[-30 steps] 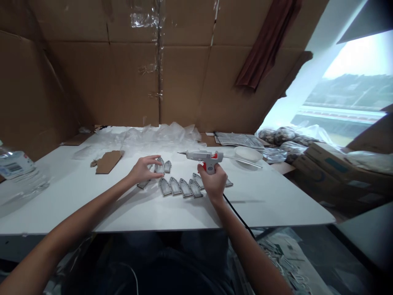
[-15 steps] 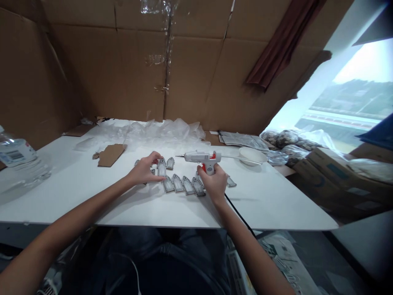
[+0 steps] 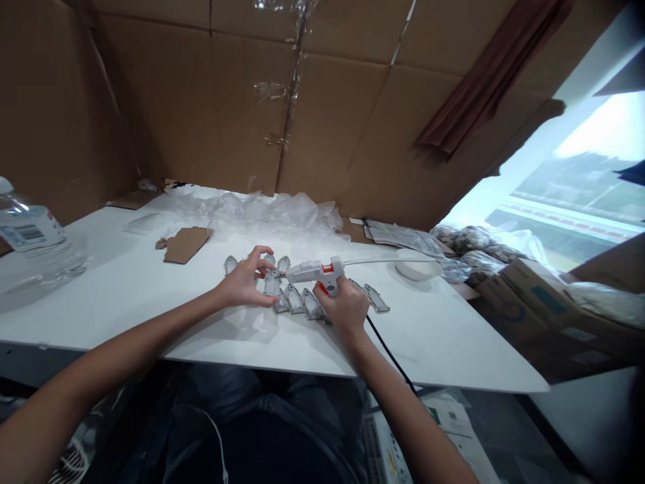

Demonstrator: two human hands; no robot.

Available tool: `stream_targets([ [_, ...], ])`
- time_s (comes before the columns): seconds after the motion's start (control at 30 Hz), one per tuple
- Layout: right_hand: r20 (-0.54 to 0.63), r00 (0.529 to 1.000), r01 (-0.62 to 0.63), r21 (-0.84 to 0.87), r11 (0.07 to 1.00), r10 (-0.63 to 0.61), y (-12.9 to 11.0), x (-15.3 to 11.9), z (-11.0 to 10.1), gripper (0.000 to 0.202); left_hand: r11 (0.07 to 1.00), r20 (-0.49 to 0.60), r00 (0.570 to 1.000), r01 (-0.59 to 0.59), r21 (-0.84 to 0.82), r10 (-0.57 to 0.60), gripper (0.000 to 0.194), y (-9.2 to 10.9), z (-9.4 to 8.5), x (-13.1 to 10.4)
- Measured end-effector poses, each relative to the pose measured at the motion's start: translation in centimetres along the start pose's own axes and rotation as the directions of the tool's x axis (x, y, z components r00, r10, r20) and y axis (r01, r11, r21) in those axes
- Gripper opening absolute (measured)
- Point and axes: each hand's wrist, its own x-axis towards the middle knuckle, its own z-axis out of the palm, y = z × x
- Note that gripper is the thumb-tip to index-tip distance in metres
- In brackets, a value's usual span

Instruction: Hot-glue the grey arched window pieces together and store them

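Observation:
My left hand (image 3: 244, 281) holds a small grey boat-shaped piece (image 3: 273, 283) between thumb and forefinger, one at each end. In my right hand (image 3: 349, 306) is a white hot glue gun (image 3: 315, 271) with a red trigger. Its nozzle points left, close to the upper end of that piece; whether they touch is hard to see. A long glue stick (image 3: 388, 260) sticks out of the gun's back. More grey pieces lie in a row (image 3: 311, 304) between my hands, partly behind my right hand. Others, such as this piece (image 3: 230, 264), lie beyond my left hand.
The white table (image 3: 125, 296) carries a cardboard scrap (image 3: 186, 245), crumpled clear plastic (image 3: 272, 210), a white bowl (image 3: 418, 267) and a water bottle (image 3: 35, 235). A black cord (image 3: 390, 353) runs off the front edge. Cardboard walls (image 3: 211, 121) stand behind; boxes (image 3: 544, 296) sit to the right.
The glue gun has come down and left, its nozzle now at the piece in my left hand. My left hand keeps nearly the same pose. The view has tilted slightly.

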Motion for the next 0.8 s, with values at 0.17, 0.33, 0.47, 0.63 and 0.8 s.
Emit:
stream_targets([
  [0.17, -0.071, 0.993, 0.095, -0.036, 0.995, -0.097, 0.05, -0.08, 0.04, 0.035, 0.999, 0.0, 1.0, 0.029, -0.03, -0.029, 0.083, -0.16, 0.11, 0.02],
  [0.33, -0.079, 0.982, 0.169, -0.051, 0.984, -0.172, 0.19, -0.23, 0.09, 0.033, 0.995, 0.001, 0.997, 0.072, -0.064, -0.072, 0.083, 0.11, 0.16, 0.09],
  [0.47, -0.043, 0.985, 0.164, -0.052, 0.985, -0.166, 0.37, -0.24, 0.15, 0.03, 0.993, -0.005, 0.996, 0.084, -0.077, -0.084, 0.083, 0.42, 0.17, 0.12],
  [0.63, -0.055, 0.981, 0.186, -0.037, 0.982, -0.188, 0.36, -0.08, 0.04, 0.03, 0.995, -0.012, 0.998, 0.057, -0.085, -0.058, 0.081, 0.37, 0.29, 0.06],
  [0.8, 0.004, 0.991, 0.135, -0.017, 0.991, -0.135, 0.43, -0.05, 0.18, 0.031, 0.997, -0.023, 0.999, 0.039, -0.07, -0.041, 0.081, 0.02, 0.41, 0.07],
])
